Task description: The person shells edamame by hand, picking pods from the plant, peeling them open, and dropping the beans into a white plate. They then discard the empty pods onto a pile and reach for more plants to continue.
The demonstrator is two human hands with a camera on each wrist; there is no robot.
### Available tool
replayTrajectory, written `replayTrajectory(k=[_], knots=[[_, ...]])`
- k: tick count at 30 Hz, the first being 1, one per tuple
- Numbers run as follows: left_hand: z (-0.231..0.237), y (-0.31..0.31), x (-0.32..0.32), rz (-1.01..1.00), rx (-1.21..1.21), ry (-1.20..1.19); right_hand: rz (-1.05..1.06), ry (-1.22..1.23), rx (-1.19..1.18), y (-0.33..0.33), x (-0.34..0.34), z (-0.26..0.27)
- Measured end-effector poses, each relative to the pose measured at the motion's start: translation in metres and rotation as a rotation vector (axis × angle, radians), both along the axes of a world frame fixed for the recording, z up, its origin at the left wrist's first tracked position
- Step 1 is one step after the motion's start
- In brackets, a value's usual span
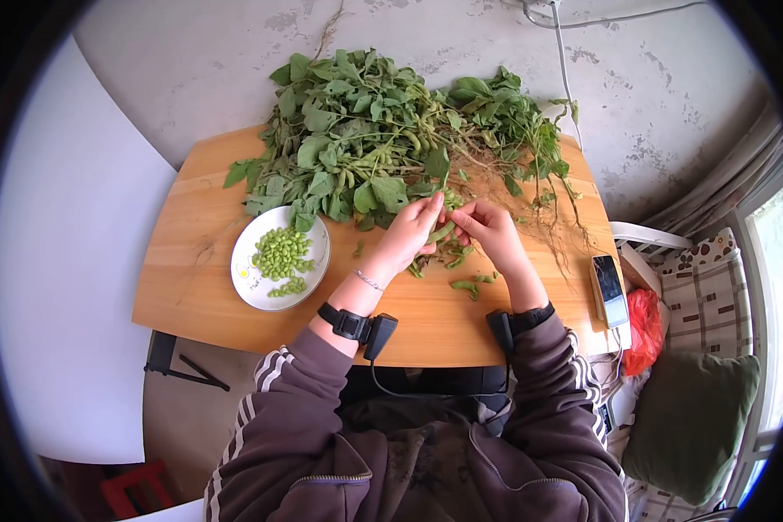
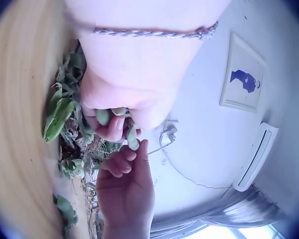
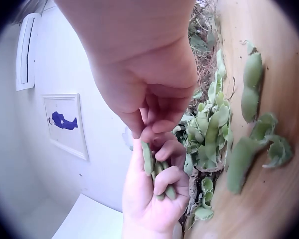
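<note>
The left hand curls around green pods; the right hand pinches 1 pod's tip, fingertips nearly closed. Slack left fingers could spill pods onto the table.

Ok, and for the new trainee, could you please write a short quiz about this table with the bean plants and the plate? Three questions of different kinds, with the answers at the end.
1. True or false: the loose green beans lie on the white plate.

2. Multiple choice: what does the person's left grip hold?
A) Scissors
B) Bean pods
C) A spoon

3. Fill in the missing word: the heap of leafy plants lies on the side of the table nearest the ____.

Key:
1. True
2. B, bean pods
3. wall
</note>
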State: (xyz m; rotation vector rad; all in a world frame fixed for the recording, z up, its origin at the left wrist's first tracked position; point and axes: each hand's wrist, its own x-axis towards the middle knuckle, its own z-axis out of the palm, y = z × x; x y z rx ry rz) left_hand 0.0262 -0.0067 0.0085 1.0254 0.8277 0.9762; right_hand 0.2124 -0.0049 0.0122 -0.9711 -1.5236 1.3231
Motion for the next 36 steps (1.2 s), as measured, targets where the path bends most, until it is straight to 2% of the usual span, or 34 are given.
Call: replayTrajectory(k=[1,4,7,10,13,16,22,25,29,32,35,36], knots=[[0.000,0.000,-0.001,-0.035,-0.027,-0.096,0.004,0.014,-0.003,0.000,-0.001,0.001],[0.003,-0.002,0.000,-0.049,-0.072,-0.080,-0.130,-0.145,0.156,-0.001,-0.008,-0.008],[0.010,-0.007,0.001,-0.112,-0.085,-0.075,-0.131,-0.127,0.191,-0.003,-0.010,-0.003],[0.008,-0.003,-0.006,-0.241,-0.028,-0.063,-0.084,-0.014,0.143,-0.006,-0.012,0.003],[0.009,-0.007,-0.007,-0.270,0.068,0.061,0.003,-0.030,0.258,-0.005,-0.007,0.000],[0.009,-0.008,-0.007,-0.238,0.124,0.147,-0.012,-0.209,0.413,0.000,0.002,-0.004],[0.022,-0.012,-0.008,-0.190,0.114,0.182,-0.103,-0.018,0.142,0.002,0.012,0.001],[0.014,-0.004,-0.016,-0.179,0.052,0.011,-0.131,0.047,0.108,0.002,0.016,0.005],[0.015,-0.003,-0.015,0.002,0.070,-0.053,-0.103,0.135,0.103,0.003,0.012,0.002],[0.010,0.000,-0.012,0.080,0.151,-0.012,-0.093,0.102,0.085,0.002,0.008,0.001],[0.009,0.000,-0.011,0.148,0.236,0.184,-0.114,0.042,0.104,-0.002,0.008,0.002],[0.008,0.002,-0.012,0.114,0.241,0.179,-0.116,0.016,0.117,0.000,0.006,0.003]])
